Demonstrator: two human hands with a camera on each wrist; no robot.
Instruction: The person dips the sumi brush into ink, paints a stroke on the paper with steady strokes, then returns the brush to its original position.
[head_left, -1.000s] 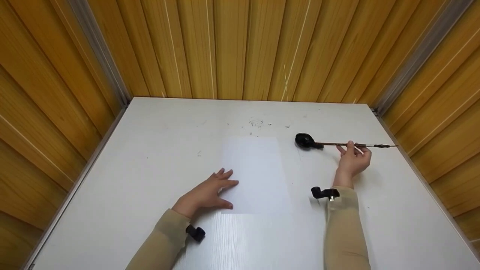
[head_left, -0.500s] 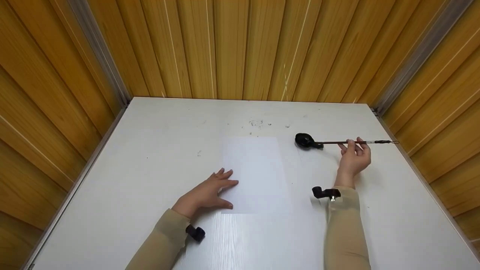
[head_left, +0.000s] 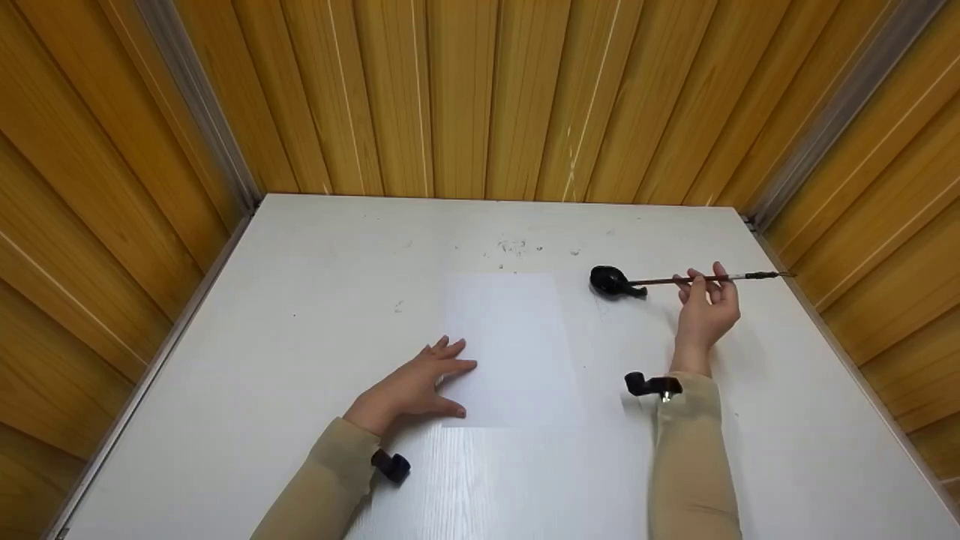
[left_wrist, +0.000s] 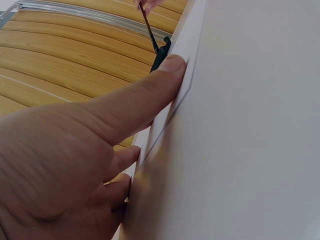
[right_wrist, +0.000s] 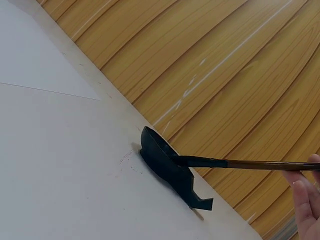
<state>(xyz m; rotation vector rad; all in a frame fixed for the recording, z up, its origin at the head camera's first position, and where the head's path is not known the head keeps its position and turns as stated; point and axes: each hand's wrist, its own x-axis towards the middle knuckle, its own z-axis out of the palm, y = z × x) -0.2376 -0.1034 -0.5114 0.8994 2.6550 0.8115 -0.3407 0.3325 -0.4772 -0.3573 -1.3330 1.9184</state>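
Observation:
A white sheet of paper (head_left: 517, 345) lies flat at mid-table. My left hand (head_left: 416, 382) rests on its left edge with spread fingers; the left wrist view shows the thumb (left_wrist: 172, 64) over the near corner. To the right, my right hand (head_left: 705, 311) pinches the brown handle of a writing brush (right_wrist: 260, 165) between thumb and fingers. The brush lies nearly level, with its dark head dipping into a small black ink dish (right_wrist: 162, 157). This dish (head_left: 607, 280) has a short bent tail and stands on the table beyond the paper's right side.
The white table (head_left: 337, 262) carries small dark specks (head_left: 513, 246) near its far side. Wood-patterned panels (head_left: 487, 97) rise behind it and on both sides. Black wrist cameras (head_left: 652, 385) sit on both sleeves.
My right fingers have shifted and rolled the brush, and its handle end has swung slightly up and away. The brush head stays at the dish. My left hand and the paper have not moved.

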